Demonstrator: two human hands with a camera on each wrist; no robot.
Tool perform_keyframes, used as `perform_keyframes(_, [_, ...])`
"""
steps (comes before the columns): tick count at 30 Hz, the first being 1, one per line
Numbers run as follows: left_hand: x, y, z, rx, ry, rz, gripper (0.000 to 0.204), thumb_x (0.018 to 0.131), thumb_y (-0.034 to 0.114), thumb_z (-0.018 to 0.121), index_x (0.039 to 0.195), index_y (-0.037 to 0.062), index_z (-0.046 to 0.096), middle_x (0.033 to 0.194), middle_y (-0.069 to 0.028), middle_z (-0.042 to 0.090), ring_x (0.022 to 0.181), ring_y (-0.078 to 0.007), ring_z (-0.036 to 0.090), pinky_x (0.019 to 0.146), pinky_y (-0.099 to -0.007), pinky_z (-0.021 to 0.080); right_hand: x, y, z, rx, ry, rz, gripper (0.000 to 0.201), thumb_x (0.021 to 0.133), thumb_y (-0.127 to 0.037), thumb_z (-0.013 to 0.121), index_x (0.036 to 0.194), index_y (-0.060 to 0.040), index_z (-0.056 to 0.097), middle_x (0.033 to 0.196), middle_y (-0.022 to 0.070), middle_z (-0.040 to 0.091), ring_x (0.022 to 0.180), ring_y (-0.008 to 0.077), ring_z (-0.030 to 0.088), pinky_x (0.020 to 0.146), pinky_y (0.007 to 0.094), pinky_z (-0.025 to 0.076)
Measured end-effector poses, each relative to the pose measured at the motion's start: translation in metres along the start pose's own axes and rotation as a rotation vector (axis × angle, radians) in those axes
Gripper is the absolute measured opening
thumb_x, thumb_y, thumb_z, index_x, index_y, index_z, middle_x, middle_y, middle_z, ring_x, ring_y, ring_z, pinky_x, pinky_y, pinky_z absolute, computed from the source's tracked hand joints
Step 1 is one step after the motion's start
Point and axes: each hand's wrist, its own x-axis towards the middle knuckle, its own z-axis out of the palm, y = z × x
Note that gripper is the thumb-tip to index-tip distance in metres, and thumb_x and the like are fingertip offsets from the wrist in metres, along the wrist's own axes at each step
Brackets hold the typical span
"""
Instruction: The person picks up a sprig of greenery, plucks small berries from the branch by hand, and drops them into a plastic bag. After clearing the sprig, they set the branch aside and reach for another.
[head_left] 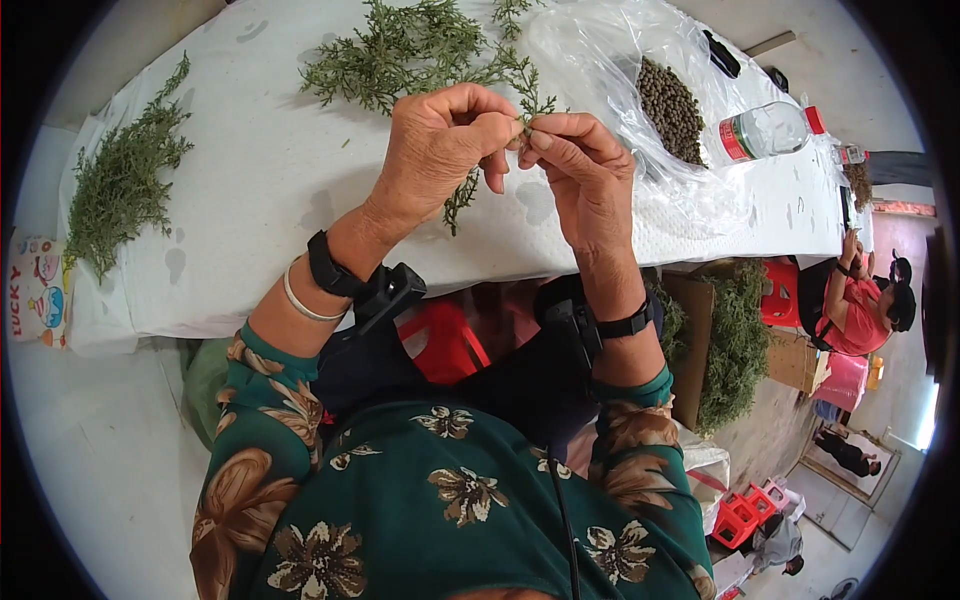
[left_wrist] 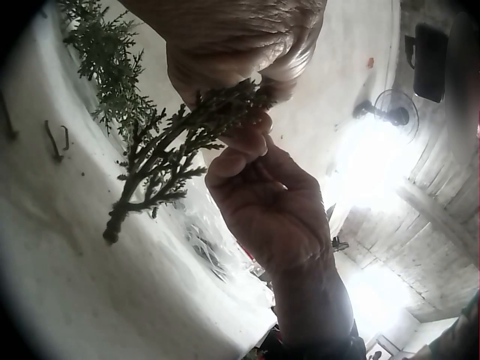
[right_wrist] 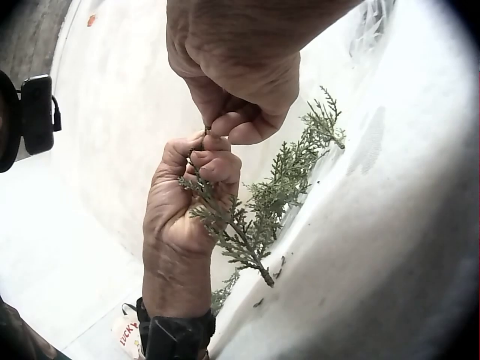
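Note:
A green cypress-like sprig point(left_wrist: 161, 169) is held in my left hand point(head_left: 440, 145), its scaly leaves fanning out and its cut stem end pointing down past the palm. The fingers of that hand are curled round the sprig's upper part. My right hand point(head_left: 585, 180) meets the left one over the table, thumb and forefinger pinching a small bit of the sprig right at the left fingertips. In the right wrist view the sprig point(right_wrist: 236, 232) hangs beside the left palm. The pinched bit is mostly hidden by the fingers.
Beyond the hands lies a heap of loose sprigs point(head_left: 400, 60); another bunch point(head_left: 130, 185) is at the table's left. Small brown round pellets point(head_left: 672, 110) lie on a clear plastic bag point(head_left: 590, 60) beside a bottle point(head_left: 780, 130). A cardboard box point(head_left: 690, 340) stands below the table edge.

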Motion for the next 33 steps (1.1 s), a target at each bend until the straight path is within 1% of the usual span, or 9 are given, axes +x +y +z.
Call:
perform_keyframes(3, [-0.0001, -0.0003, -0.0005, -0.005, -0.004, 0.000, 0.012, 0.079, 0.003, 0.057, 0.084, -0.0071, 0.060, 0.067, -0.0080, 0.060, 0.050, -0.0110, 0.057, 0.042, -0.0233, 0.048, -0.0001, -0.0004, 0.0010, -0.002, 0.010, 0.009, 0.012, 0.079, 0.005, 0.057, 0.091, 0.0049, 0.061, 0.081, 0.0128, 0.062, 0.070, 0.0200, 0.059, 0.069, 0.0289, 0.048])
perform_keyframes(6, [0.0001, -0.0004, 0.0000, 0.009, 0.004, 0.001, 0.012, 0.079, 0.003, 0.057, 0.084, -0.0071, 0.060, 0.067, -0.0079, 0.059, 0.050, -0.0110, 0.057, 0.042, -0.0233, 0.048, 0.0002, -0.0006, 0.0017, 0.027, 0.019, 0.006, 0.011, 0.077, 0.006, 0.061, 0.088, 0.0051, 0.062, 0.081, 0.0108, 0.063, 0.068, 0.0160, 0.058, 0.065, 0.0266, 0.048])
perform_keyframes(11, [-0.0003, 0.0001, -0.0003, 0.026, 0.001, 0.005, 0.012, 0.079, 0.004, 0.057, 0.084, -0.0071, 0.060, 0.066, -0.0078, 0.059, 0.050, -0.0110, 0.057, 0.042, -0.0233, 0.048, -0.0003, -0.0006, 0.0017, 0.021, 0.020, 0.002, 0.011, 0.077, 0.007, 0.061, 0.088, 0.0052, 0.062, 0.082, 0.0107, 0.063, 0.068, 0.0160, 0.058, 0.065, 0.0267, 0.048])
perform_keyframes(14, [-0.0003, 0.0000, -0.0003, 0.009, -0.003, -0.002, 0.012, 0.079, 0.004, 0.058, 0.083, -0.0073, 0.059, 0.066, -0.0082, 0.059, 0.050, -0.0114, 0.057, 0.042, -0.0236, 0.048, -0.0010, -0.0003, 0.0007, -0.013, -0.001, -0.011, 0.013, 0.079, 0.005, 0.057, 0.091, 0.0052, 0.061, 0.082, 0.0129, 0.063, 0.071, 0.0202, 0.059, 0.069, 0.0292, 0.048])
perform_keyframes(27, [0.0005, -0.0012, 0.0000, -0.030, -0.004, -0.015, 0.012, 0.079, 0.003, 0.058, 0.083, -0.0073, 0.059, 0.066, -0.0098, 0.060, 0.049, -0.0130, 0.057, 0.041, -0.0243, 0.048, -0.0014, 0.0008, 0.0004, -0.016, -0.008, -0.026, 0.012, 0.080, 0.005, 0.057, 0.090, 0.0053, 0.061, 0.083, 0.0132, 0.063, 0.071, 0.0200, 0.059, 0.069, 0.0292, 0.048])
perform_keyframes(30, [0.0005, -0.0016, -0.0002, -0.028, -0.005, -0.012, 0.011, 0.079, 0.003, 0.058, 0.083, -0.0073, 0.059, 0.067, -0.0095, 0.060, 0.049, -0.0127, 0.057, 0.041, -0.0241, 0.048, -0.0015, -0.0005, 0.0032, 0.006, 0.029, -0.020, 0.012, 0.076, 0.009, 0.061, 0.086, 0.0056, 0.062, 0.082, 0.0114, 0.063, 0.067, 0.0165, 0.058, 0.065, 0.0271, 0.048])
perform_keyframes(33, [0.0001, -0.0021, -0.0002, -0.020, -0.010, -0.003, 0.011, 0.079, 0.003, 0.057, 0.083, -0.0072, 0.059, 0.067, -0.0091, 0.060, 0.049, -0.0125, 0.057, 0.041, -0.0240, 0.048, -0.0019, -0.0005, 0.0007, -0.034, 0.007, -0.033, 0.011, 0.078, 0.007, 0.058, 0.088, 0.0054, 0.062, 0.082, 0.0125, 0.063, 0.069, 0.0187, 0.059, 0.066, 0.0281, 0.048])
